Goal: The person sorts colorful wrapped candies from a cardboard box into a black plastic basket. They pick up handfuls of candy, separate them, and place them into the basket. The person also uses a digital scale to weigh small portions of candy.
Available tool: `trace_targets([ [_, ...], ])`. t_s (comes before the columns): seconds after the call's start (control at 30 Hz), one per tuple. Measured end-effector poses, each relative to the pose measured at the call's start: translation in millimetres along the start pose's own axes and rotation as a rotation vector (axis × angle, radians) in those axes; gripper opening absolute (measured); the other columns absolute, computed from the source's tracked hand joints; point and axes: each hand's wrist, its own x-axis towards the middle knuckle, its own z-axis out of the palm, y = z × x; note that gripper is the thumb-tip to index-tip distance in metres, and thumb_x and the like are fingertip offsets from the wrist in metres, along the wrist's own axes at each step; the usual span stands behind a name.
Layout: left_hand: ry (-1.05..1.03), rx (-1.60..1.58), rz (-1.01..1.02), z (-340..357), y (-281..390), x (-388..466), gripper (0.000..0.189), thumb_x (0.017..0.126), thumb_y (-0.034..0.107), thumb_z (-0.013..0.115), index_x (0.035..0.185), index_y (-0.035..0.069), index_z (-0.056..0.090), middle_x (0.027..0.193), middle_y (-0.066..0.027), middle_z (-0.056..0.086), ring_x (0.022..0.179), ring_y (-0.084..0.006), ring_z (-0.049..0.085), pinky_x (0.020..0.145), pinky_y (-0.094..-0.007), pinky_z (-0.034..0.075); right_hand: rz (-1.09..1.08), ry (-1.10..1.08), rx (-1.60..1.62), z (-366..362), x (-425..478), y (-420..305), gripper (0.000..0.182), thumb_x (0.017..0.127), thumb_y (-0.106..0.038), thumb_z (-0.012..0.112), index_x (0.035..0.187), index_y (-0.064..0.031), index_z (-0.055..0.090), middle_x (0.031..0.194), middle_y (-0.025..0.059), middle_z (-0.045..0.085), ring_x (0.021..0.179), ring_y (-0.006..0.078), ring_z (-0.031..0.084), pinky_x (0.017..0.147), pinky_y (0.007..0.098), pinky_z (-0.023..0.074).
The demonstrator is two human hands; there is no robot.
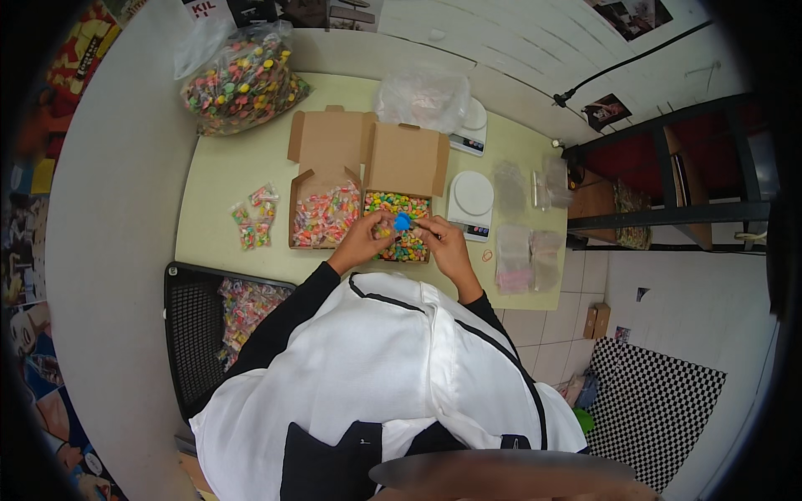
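My right hand [446,245] grips a small blue scoop [402,221], its head pointing left between my hands. Beside it, the fingers of my left hand [364,239] pinch what looks like a small clear plastic bag [383,232] with colourful pieces in it; my fingers partly hide it. Both hands are over an open cardboard box [406,156] full of loose multicoloured candies [401,252]. Touching it on the left is a second open cardboard box [330,141], holding pink and orange wrapped candies [327,216].
Several filled packets [255,222] lie left on the table [216,188]. A big candy bag [244,84] stands behind; a black basket [194,332] of packets is at lower left. Right are two kitchen scales [471,203], empty plastic bags [515,260], rubber bands [487,255] and a shelf rack [664,216].
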Motion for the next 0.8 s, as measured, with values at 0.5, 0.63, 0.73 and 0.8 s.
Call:
trace_targets([
  [0.5,0.112,0.003,-0.143,-5.7,-32.0,0.3,0.035,0.078,0.009,0.071,0.109,0.002,0.057,0.094,-0.0049,0.060,0.082,-0.0106,0.057,0.070,-0.0259,0.047,0.076,0.085,-0.399,-3.2,1.1,28.1,0.033,0.085,-0.031,0.062,0.108,-0.0071,0.067,0.089,0.0117,0.062,0.081,0.0293,0.061,0.070,0.0387,0.0467],
  [0.63,0.093,-0.390,-0.410,-14.0,-46.3,-0.4,0.031,0.083,0.008,0.065,0.111,0.000,0.056,0.098,-0.0066,0.061,0.081,-0.0105,0.057,0.072,-0.0258,0.047,0.060,0.045,-0.481,13.4,-3.2,44.2,0.030,0.083,-0.028,0.064,0.104,-0.0069,0.068,0.088,0.0120,0.061,0.086,0.0300,0.061,0.073,0.0407,0.0477],
  [0.73,0.091,-0.494,-0.407,-14.3,-47.2,-1.7,0.023,0.087,0.007,0.061,0.108,-0.001,0.057,0.096,-0.0039,0.061,0.078,-0.0095,0.057,0.070,-0.0242,0.047,-0.028,0.060,-0.520,24.0,-2.8,50.6,0.028,0.081,-0.026,0.065,0.102,-0.0069,0.068,0.087,0.0118,0.060,0.087,0.0298,0.060,0.074,0.0413,0.0479],
  [0.8,0.079,-0.465,-0.399,-14.1,-47.8,-1.3,0.019,0.088,0.007,0.059,0.105,-0.001,0.058,0.092,-0.0022,0.061,0.078,-0.0084,0.057,0.070,-0.0226,0.046,-0.100,0.072,-0.528,31.0,-1.7,51.5,0.027,0.080,-0.024,0.065,0.101,-0.0064,0.068,0.086,0.0115,0.060,0.088,0.0293,0.059,0.074,0.0415,0.0478],
])
